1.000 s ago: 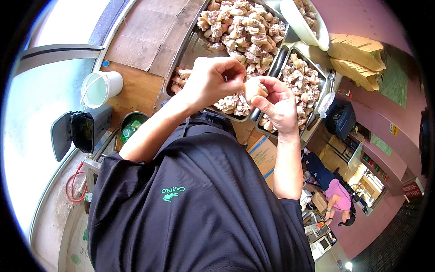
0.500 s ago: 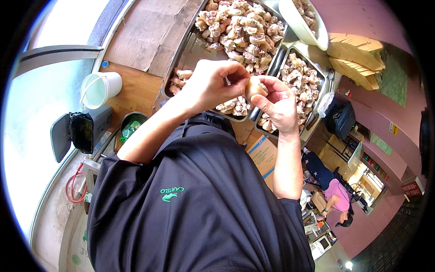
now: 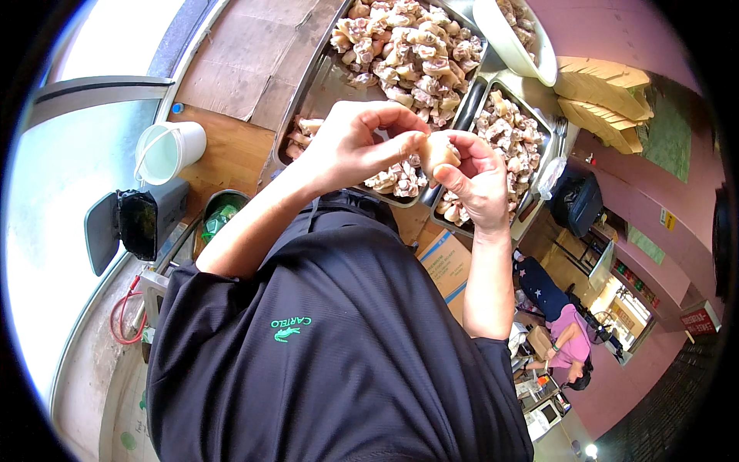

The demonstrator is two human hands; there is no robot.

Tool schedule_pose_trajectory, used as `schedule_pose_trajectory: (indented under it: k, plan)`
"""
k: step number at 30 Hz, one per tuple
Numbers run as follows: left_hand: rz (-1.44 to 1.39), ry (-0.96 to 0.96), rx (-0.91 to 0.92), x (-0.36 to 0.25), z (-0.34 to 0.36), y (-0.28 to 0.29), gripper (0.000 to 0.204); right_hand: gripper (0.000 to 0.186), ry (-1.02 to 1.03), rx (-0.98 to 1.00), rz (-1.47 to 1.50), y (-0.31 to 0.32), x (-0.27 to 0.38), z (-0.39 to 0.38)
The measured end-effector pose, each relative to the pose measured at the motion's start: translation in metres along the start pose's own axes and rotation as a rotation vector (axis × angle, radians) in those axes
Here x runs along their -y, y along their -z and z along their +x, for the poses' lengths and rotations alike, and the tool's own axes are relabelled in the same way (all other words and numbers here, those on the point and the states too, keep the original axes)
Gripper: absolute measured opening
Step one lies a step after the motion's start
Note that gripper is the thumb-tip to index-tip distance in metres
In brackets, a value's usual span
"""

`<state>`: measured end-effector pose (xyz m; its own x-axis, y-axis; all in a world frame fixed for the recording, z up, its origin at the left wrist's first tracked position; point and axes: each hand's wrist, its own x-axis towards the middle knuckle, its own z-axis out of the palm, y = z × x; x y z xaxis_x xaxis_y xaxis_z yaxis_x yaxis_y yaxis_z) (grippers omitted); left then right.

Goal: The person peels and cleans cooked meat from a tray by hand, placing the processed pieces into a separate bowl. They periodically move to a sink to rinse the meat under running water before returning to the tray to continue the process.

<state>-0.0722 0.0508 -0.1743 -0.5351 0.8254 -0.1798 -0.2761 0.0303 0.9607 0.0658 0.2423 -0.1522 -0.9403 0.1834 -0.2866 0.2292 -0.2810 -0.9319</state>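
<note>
My right hand [image 3: 477, 181] is closed around a piece of raw, pale-skinned meat [image 3: 439, 152], thumb on the near side and fingers behind. Against the left edge of that piece, my left hand [image 3: 369, 142] has its thumb and forefinger pinched together. Whatever sits between those two fingertips is too small to make out. Both hands hover over a large metal tray [image 3: 314, 91] heaped with similar meat pieces [image 3: 416, 46]. To its right, a smaller metal tray [image 3: 548, 146] holds more cut pieces [image 3: 500, 127].
A white basin [image 3: 545, 65] of meat stands at the far right. Cardboard [image 3: 239, 58] covers the table's left part. A white bucket [image 3: 185, 150] and an open grey bin [image 3: 173, 208] are at left. Another person [image 3: 570, 339] is bent over at the lower right.
The held piece and my right hand have shifted slightly right, with the piece turned a little. My left hand remains pinched beside it. The other person's arms and head have moved.
</note>
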Motion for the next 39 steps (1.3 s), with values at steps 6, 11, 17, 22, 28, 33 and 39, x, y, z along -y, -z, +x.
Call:
schedule_pose_trajectory:
  k: [6, 11, 17, 22, 28, 33, 39]
  plan:
    - [0.236, -0.097, -0.058, -0.001, 0.002, -0.003, 0.017, 0.049, 0.004, -0.001, -0.031, -0.003, -0.001, 0.002]
    - [0.131, -0.078, -0.061, 0.004, 0.003, -0.002, 0.014, 0.051, -0.033, 0.039, -0.010, -0.002, -0.001, 0.002]
    - [-0.232, 0.051, -0.016, 0.012, 0.002, 0.004, 0.019, 0.050, -0.008, 0.038, 0.063, -0.004, 0.004, 0.002]
    - [-0.165, 0.018, -0.016, -0.003, -0.005, 0.001, 0.020, 0.049, -0.013, 0.037, 0.052, -0.008, 0.009, 0.004]
    - [-0.016, -0.018, -0.021, -0.005, -0.010, 0.008, 0.019, 0.051, -0.002, 0.034, 0.009, -0.021, 0.010, 0.004]
    - [-0.036, -0.028, -0.056, -0.005, -0.026, 0.012, 0.018, 0.053, -0.043, 0.107, 0.110, -0.035, 0.013, -0.004]
    - [-0.212, -0.066, -0.114, -0.021, -0.069, -0.003, 0.019, 0.055, 0.018, 0.181, 0.108, -0.046, 0.018, -0.020]
